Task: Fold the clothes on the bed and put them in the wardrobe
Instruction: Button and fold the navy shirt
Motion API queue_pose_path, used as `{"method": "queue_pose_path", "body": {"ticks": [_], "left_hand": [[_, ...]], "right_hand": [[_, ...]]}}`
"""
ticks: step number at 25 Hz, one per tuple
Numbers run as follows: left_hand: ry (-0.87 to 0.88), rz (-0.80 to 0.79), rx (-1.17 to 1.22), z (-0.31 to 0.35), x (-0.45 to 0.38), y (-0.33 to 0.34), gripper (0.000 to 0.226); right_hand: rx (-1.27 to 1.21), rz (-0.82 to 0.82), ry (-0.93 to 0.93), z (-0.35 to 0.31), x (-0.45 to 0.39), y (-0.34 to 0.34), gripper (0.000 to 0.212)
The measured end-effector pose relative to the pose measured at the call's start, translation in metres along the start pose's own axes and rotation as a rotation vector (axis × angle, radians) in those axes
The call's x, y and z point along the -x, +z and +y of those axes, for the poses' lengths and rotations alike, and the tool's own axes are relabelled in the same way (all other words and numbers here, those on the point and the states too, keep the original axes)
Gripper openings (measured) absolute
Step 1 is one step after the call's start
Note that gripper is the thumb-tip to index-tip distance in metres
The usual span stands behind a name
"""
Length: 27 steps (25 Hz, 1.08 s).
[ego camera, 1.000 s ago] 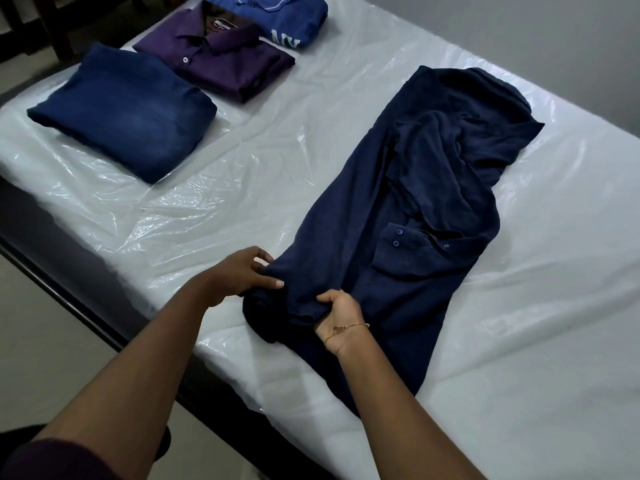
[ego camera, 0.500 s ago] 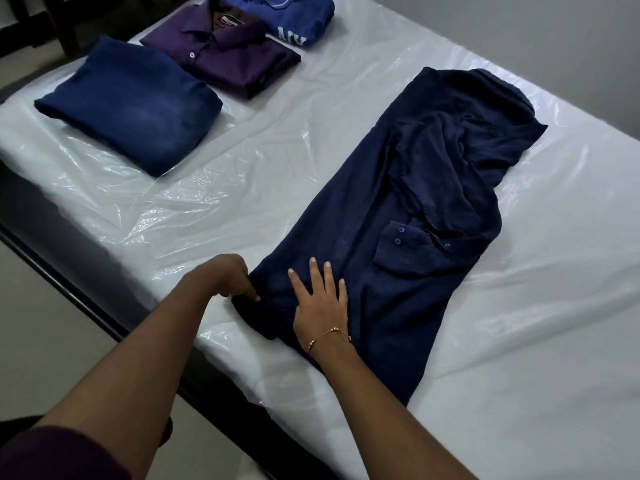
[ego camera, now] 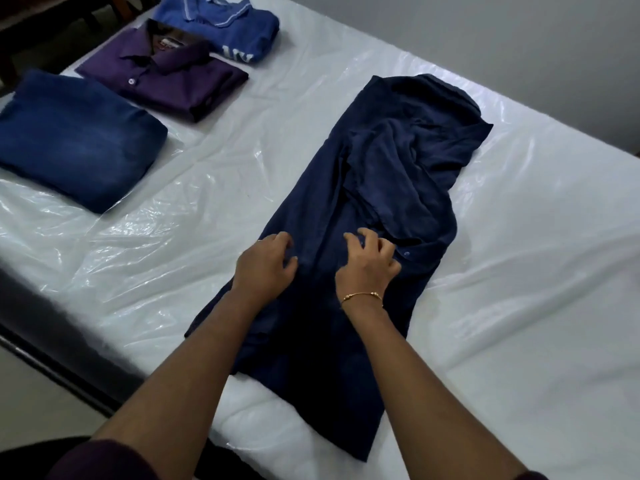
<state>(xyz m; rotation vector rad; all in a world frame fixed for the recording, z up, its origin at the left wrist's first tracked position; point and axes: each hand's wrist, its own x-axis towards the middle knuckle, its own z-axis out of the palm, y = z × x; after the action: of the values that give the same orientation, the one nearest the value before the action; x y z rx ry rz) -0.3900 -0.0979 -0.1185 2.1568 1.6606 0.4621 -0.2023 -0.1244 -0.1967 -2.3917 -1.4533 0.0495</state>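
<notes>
Fingers [ego camera: 360, 237] of both your hands curl loosely on navy shirt [ego camera: 346, 202], pinching nothing. Flatten rumpled sleeve first, then fold hem up evenly; 3 folded garments wait alongside on bed [ego camera: 519, 306].

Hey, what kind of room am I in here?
Most likely a bedroom: a bed with a plastic-covered mattress against a plain wall, folded clothes such as a purple shirt on it, and a navy shirt being folded.

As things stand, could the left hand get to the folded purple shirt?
Probably yes: the left hand rests on the navy shirt, and only bare plastic sheet lies between it and the purple shirt, though it looks a stretch.
</notes>
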Motion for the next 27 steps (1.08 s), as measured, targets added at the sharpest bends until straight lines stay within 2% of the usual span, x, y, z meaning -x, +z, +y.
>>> {"method": "queue_pose_path", "body": {"ticks": [4,6,9,12,14,16,17,19,21,24,25,27], "left_hand": [[0.153,-0.015,0.072,0.044,-0.050,0.024,0.011],[0.175,-0.080,0.078,0.051,-0.081,0.039,0.009],[0.213,-0.205,-0.051,0.049,-0.125,0.057,0.017],[0.318,-0.086,-0.182,0.049,-0.155,0.071,0.013],[0.284,-0.031,-0.148,0.054,-0.170,0.070,0.014],[0.290,-0.034,-0.125,0.057,-0.183,0.069,0.022],[0.297,-0.042,-0.126,0.060,-0.186,0.069,0.027],[0.265,-0.066,-0.102,0.068,-0.194,0.066,0.033],[0.214,-0.117,-0.047,0.068,-0.208,0.066,0.036],[0.398,-0.261,-0.052,0.050,-0.232,0.064,0.030],[0.457,-0.260,-0.032,0.048,-0.236,0.061,0.029],[0.439,-0.137,0.036,0.052,-0.240,0.057,0.028]], "right_hand": [[0.169,-0.192,0.063,0.076,-0.035,-0.005,0.097],[0.198,-0.237,0.065,0.102,-0.044,-0.007,0.084],[0.104,-0.096,0.083,0.121,-0.046,-0.007,0.043],[-0.189,0.049,0.205,0.137,-0.040,-0.011,0.028],[-0.533,0.134,0.525,0.149,-0.038,-0.028,0.031],[-0.776,0.345,0.842,0.164,-0.041,-0.050,0.036],[-0.838,0.455,0.917,0.170,-0.044,-0.062,0.038],[-0.928,0.629,0.972,0.183,-0.054,-0.078,0.040],[-0.965,0.725,0.993,0.193,-0.067,-0.087,0.042],[-0.949,0.738,1.008,0.207,-0.084,-0.090,0.045],[-0.956,0.725,1.023,0.210,-0.087,-0.089,0.046],[-0.993,0.698,1.067,0.212,-0.092,-0.092,0.048]]}}
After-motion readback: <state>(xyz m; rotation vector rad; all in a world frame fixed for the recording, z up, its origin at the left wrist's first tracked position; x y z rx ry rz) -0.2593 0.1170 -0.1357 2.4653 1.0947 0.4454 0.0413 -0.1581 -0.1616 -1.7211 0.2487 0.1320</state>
